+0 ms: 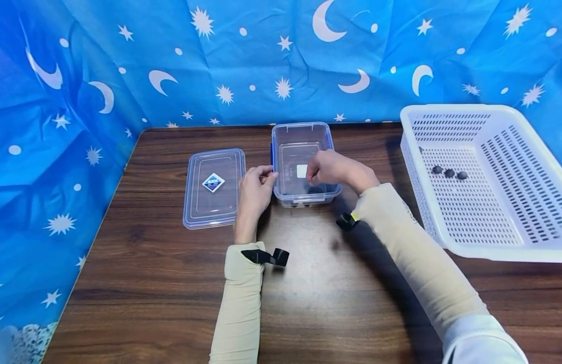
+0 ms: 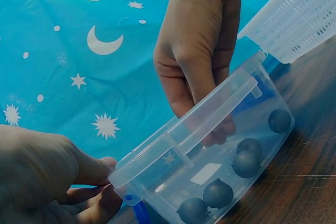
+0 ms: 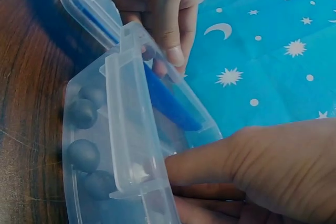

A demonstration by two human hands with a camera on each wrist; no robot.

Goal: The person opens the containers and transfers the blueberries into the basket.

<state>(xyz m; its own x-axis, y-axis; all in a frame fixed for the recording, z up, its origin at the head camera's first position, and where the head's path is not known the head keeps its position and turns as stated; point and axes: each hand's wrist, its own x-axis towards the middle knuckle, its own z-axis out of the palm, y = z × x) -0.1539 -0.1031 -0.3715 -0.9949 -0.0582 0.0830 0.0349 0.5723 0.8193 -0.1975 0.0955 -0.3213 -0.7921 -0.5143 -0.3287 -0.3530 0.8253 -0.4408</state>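
Head view: clear box (image 1: 285, 146) uncovered on table (image 1: 317, 308), lid (image 1: 215, 205) flat to its left, white basket (image 1: 481, 210) off to the right with at least three dark balls (image 1: 450, 173) inside, probably for short right-hand reach. Left hand (image 1: 255, 193) at box's left rim; right hand (image 1: 334, 169) over the opening, fingers bent downward. Left wrist view: left thumb and fingers pinching rim corner, gap nearly nil, likely to steady box. At least five balls along box bottom. Right fingertips below rim, bunched narrow, none visible between them; can't tell if holding one. Right wrist view: left fingers at rim near blue clip (image 3: 173, 106); right fingertips hidden.
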